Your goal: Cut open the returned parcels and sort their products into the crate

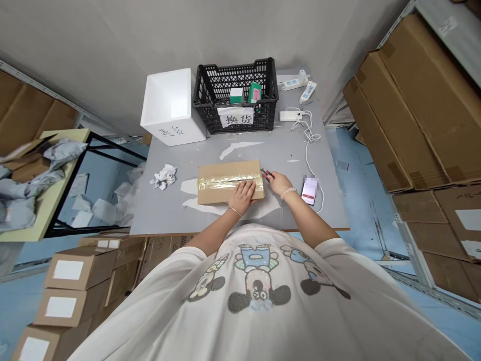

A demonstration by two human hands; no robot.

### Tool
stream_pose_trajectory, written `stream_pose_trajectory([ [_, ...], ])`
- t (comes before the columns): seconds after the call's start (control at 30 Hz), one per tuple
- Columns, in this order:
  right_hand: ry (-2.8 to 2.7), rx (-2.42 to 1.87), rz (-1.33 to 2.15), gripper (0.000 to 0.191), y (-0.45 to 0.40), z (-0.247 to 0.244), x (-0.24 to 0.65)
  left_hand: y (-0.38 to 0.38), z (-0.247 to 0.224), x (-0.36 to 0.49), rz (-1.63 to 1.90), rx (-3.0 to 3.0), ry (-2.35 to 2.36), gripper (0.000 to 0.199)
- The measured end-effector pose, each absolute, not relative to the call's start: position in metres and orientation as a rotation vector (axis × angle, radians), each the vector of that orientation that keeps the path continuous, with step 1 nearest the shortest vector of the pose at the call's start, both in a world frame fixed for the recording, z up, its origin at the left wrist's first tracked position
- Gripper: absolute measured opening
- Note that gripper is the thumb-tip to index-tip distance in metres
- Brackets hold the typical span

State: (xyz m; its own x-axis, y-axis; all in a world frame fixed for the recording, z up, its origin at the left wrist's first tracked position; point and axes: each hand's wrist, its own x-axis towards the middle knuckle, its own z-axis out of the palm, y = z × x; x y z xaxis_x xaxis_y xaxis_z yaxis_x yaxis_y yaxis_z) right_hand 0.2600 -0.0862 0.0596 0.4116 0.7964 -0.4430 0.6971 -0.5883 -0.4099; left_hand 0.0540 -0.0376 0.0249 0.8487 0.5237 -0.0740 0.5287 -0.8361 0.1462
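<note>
A brown cardboard box (214,195) lies on the table, with shiny yellowish tape running along its top. My left hand (243,195) rests flat on the box's right part, fingers stretched over the tape. At the box's right end, my right hand (278,182) is closed around a dark box cutter (267,174). The cutter's tip is close to the box's right edge; whether it touches the cardboard is hard to make out.
Behind the box stand a white foam bin (169,131) and a black plastic crate (246,125) holding small green-and-white boxes. Crumpled paper (164,176) lies left. A lit phone (309,191), white cable (307,150) and power strips (295,83) are at right. Cartons (417,110) flank the table (225,143).
</note>
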Motion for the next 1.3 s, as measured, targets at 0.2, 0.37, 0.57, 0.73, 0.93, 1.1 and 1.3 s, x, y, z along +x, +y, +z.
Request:
stream_pose_trajectory([
  [0.2, -1.444, -2.579, 0.874, 0.043, -0.098, 0.072, 0.249, -0.040, 0.024, 0.054, -0.006, 2.866, 0.833, 0.076],
  [0.37, -1.453, -2.585, 0.885, 0.043, -0.107, 0.076, 0.244, -0.041, 0.023, 0.055, 0.008, 2.860, 0.892, 0.080],
  [0.57, -1.446, -2.551, 0.911, 0.043, -0.116, 0.076, 0.242, -0.043, 0.020, 0.059, 0.004, 2.880, 0.933, 0.080],
  [0.73, -1.417, -2.558, 0.885, 0.042, -0.123, 0.079, 0.238, -0.043, 0.020, 0.059, -0.053, 2.907, 0.948, 0.080],
  [0.93, -1.429, -2.540, 0.888, 0.040, -0.135, 0.077, 0.233, -0.040, 0.022, 0.063, -0.110, 2.890, 0.975, 0.083],
  [1.1, -1.428, -2.523, 0.877, 0.037, -0.149, 0.071, 0.223, -0.042, 0.024, 0.062, -0.119, 2.898, 0.972, 0.086],
  [1.3, -1.425, -2.438, 0.897, 0.040, -0.173, 0.060, 0.232, -0.044, 0.025, 0.060, -0.109, 2.925, 0.965, 0.081],
])
